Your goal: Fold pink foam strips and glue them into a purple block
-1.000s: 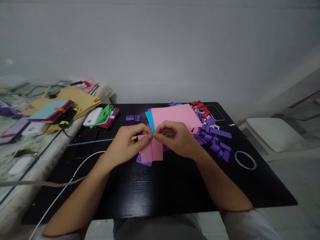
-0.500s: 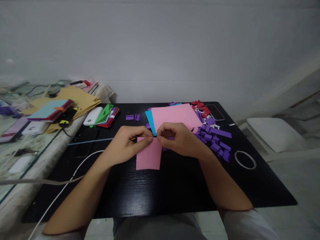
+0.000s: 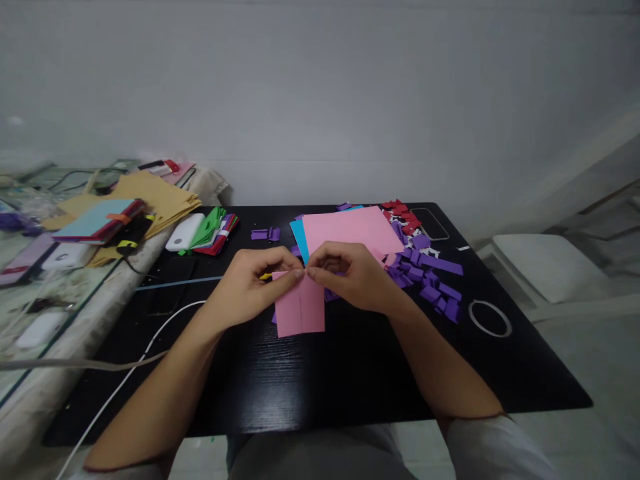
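A small pink piece of paper [image 3: 301, 310] hangs between my hands, with a vertical crease or tear line down its middle. My left hand [image 3: 260, 280] pinches its top edge between thumb and fingers. Close beside it, my right hand [image 3: 347, 273] is also closed on the top edge, fingertips nearly touching the left ones. Behind the hands lies a large pink sheet [image 3: 350, 230] over a blue sheet [image 3: 300, 238]. A bit of something yellow [image 3: 265, 276] shows behind my left hand.
Purple paper pieces [image 3: 430, 290] and red scraps [image 3: 403, 217] lie to the right on the black table [image 3: 380, 387], near a pale ring [image 3: 490, 319]. Folded coloured papers [image 3: 213, 230] sit at the back left. A white cable [image 3: 150, 340] crosses the left side.
My right hand has moved slightly left, toward my left hand. The small pink paper has turned a little, and a vertical line now shows down it.
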Demonstrator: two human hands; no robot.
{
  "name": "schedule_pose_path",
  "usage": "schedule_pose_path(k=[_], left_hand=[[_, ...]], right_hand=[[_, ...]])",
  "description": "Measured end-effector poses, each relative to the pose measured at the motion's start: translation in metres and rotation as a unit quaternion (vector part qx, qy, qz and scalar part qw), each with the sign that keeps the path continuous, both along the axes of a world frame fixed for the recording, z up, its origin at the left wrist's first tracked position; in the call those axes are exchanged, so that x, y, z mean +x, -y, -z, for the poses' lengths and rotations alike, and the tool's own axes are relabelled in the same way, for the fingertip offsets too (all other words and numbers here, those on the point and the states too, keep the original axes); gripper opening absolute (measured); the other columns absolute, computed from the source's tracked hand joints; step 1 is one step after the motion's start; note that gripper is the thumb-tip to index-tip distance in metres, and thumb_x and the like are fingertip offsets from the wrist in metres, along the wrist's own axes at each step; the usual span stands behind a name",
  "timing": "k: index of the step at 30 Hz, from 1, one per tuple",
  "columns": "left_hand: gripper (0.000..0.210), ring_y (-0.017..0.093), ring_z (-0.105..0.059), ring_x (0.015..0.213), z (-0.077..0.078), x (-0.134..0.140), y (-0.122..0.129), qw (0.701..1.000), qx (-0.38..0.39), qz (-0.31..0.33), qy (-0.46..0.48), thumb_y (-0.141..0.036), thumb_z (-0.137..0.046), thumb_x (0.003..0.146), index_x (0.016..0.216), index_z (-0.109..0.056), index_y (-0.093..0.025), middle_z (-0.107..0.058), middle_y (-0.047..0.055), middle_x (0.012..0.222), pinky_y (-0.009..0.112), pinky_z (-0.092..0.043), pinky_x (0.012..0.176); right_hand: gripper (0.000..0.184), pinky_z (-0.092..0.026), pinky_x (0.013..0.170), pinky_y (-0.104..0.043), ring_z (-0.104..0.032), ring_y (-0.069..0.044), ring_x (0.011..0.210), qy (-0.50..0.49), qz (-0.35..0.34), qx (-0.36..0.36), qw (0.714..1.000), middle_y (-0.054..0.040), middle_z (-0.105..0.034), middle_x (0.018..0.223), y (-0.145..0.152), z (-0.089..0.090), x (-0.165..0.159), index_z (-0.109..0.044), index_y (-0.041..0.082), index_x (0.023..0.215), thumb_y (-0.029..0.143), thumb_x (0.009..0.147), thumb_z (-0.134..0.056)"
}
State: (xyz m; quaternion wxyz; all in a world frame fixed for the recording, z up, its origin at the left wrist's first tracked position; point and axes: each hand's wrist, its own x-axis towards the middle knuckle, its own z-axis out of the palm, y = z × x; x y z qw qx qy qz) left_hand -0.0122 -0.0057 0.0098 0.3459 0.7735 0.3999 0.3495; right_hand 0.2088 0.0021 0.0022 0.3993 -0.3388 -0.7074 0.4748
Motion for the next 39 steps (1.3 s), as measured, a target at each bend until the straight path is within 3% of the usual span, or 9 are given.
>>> schedule_pose_path(k=[7, 18, 28, 35, 39], left_hand=[[0.012, 0.012, -0.062, 0.066, -0.006, -0.009, -0.004, 1.000, 0.000, -0.010, 0.014, -0.025, -0.068, 0.093, 0.084, -0.072, -0.018, -0.071, -0.001, 0.072, 0.023, -0.047, 0.063], [0.013, 0.011, -0.056, 0.064, 0.000, 0.003, -0.003, 1.000, 0.013, 0.006, 0.010, -0.024, -0.064, 0.092, 0.083, -0.070, -0.017, -0.065, -0.001, 0.071, 0.024, -0.043, 0.062], [0.014, 0.012, -0.058, 0.064, -0.005, -0.010, -0.009, 1.000, 0.013, -0.022, -0.005, -0.027, -0.068, 0.091, 0.081, -0.070, -0.017, -0.067, 0.000, 0.071, 0.023, -0.045, 0.060], [0.015, 0.012, -0.059, 0.066, 0.001, -0.009, -0.010, 0.998, 0.015, -0.049, 0.032, -0.029, -0.068, 0.094, 0.083, -0.069, -0.018, -0.067, -0.001, 0.073, 0.024, -0.047, 0.062], [0.017, 0.012, -0.060, 0.067, 0.003, -0.006, -0.012, 0.994, 0.018, -0.081, 0.070, -0.032, -0.067, 0.097, 0.087, -0.069, -0.018, -0.065, -0.001, 0.073, 0.024, -0.047, 0.063]], right_hand=[[0.014, -0.051, 0.065, -0.026, -0.061, -0.012, 0.069, -0.012, 0.026, -0.050, 0.998, -0.0006, -0.069, 0.077, -0.006, -0.006, 0.012, -0.073, 0.016, 0.085, 0.029, 0.082, -0.077], [0.011, -0.048, 0.061, -0.024, -0.058, -0.011, 0.065, 0.001, 0.011, -0.039, 0.999, 0.0009, -0.067, 0.074, -0.004, 0.002, 0.001, -0.073, 0.017, 0.085, 0.028, 0.083, -0.074], [0.013, -0.052, 0.066, -0.026, -0.062, -0.013, 0.071, 0.009, 0.041, -0.044, 0.998, -0.0020, -0.071, 0.078, -0.008, -0.008, 0.016, -0.075, 0.017, 0.084, 0.030, 0.083, -0.076], [0.019, -0.050, 0.065, -0.026, -0.060, -0.013, 0.071, 0.021, 0.011, -0.044, 0.999, -0.0009, -0.068, 0.080, -0.015, -0.006, 0.023, -0.074, 0.017, 0.092, 0.035, 0.086, -0.079], [0.026, -0.057, 0.070, -0.026, -0.066, -0.013, 0.077, 0.016, -0.047, -0.061, 0.997, -0.0031, -0.073, 0.097, -0.022, -0.004, 0.032, -0.073, 0.018, 0.104, 0.030, 0.083, -0.082]])
